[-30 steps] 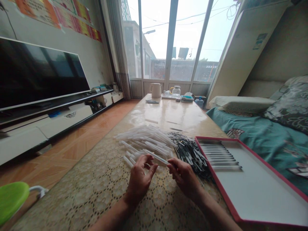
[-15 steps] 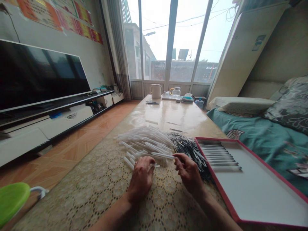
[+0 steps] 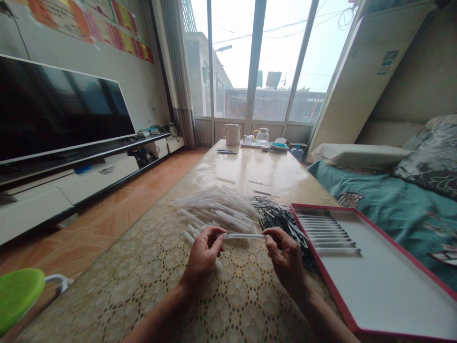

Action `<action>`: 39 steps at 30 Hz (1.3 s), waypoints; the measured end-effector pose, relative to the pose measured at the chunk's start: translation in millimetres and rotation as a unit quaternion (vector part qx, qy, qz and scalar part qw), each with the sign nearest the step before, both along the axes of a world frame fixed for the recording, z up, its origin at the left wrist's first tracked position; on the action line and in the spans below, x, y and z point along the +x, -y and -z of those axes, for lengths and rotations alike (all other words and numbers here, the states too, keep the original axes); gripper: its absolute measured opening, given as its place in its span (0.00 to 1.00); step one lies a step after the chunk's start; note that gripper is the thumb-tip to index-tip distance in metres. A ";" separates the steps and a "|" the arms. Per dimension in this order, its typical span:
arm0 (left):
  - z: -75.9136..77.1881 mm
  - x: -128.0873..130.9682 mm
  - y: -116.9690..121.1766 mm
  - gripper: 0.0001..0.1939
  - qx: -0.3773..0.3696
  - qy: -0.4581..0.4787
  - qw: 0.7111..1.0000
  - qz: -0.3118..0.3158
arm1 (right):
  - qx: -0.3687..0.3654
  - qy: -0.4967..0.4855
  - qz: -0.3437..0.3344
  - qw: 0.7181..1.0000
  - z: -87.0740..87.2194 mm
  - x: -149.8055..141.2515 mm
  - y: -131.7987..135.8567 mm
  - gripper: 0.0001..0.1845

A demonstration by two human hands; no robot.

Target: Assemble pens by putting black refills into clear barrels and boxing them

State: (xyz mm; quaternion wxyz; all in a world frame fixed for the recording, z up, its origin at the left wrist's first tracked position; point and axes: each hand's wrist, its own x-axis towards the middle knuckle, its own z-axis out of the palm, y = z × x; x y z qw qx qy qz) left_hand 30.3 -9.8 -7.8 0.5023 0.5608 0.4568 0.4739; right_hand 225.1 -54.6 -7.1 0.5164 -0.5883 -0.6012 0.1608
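A translucent white pen barrel (image 3: 246, 236) lies level between my two hands, just above the near edge of a pile of similar barrels (image 3: 217, 205). My left hand (image 3: 203, 252) pinches at its left end; whether a small separate piece is in those fingers, I cannot tell. The right end is pinched by my right hand (image 3: 284, 252), whose fingers hide that tip. Thin black pen refills (image 3: 278, 219) form a heap beyond my right hand. To the right, a shallow pink-rimmed box (image 3: 385, 281) holds several pens (image 3: 330, 233) with dark ends, laid in a row.
A patterned cover (image 3: 150, 281) lies over the long table. At its far end stand a kettle (image 3: 232, 135), a glass pitcher (image 3: 263, 135) and a tissue pack (image 3: 279, 145). A green stool (image 3: 21, 297) is at the lower left, a teal-covered sofa (image 3: 385, 190) at the right.
My left hand has lifted from the table beside the barrel pile and come to the pen barrel's left end. My right hand has shifted slightly right and down, still gripping the barrel.
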 end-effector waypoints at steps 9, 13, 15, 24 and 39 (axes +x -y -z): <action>-3.8 0.5 1.0 0.11 -0.021 0.080 0.996 0.039 | -0.030 0.044 -0.072 0.996 7.5 5.5 -4.8 0.14; -4.7 0.7 -0.3 0.14 -0.071 0.147 0.986 0.032 | -0.023 0.165 -0.141 0.976 10.0 5.0 -5.3 0.13; -3.9 1.5 0.6 0.15 -0.081 0.153 0.984 0.033 | -0.010 0.208 -0.153 0.966 8.7 1.0 -3.3 0.12; 0.3 7.8 6.3 0.18 -0.065 0.109 0.989 0.081 | 0.013 0.358 -0.095 0.929 -0.7 -10.6 3.8 0.13; 1.1 10.3 15.6 0.14 0.015 0.067 0.994 0.087 | -0.096 0.117 -0.198 0.968 -0.6 -8.7 -1.4 0.22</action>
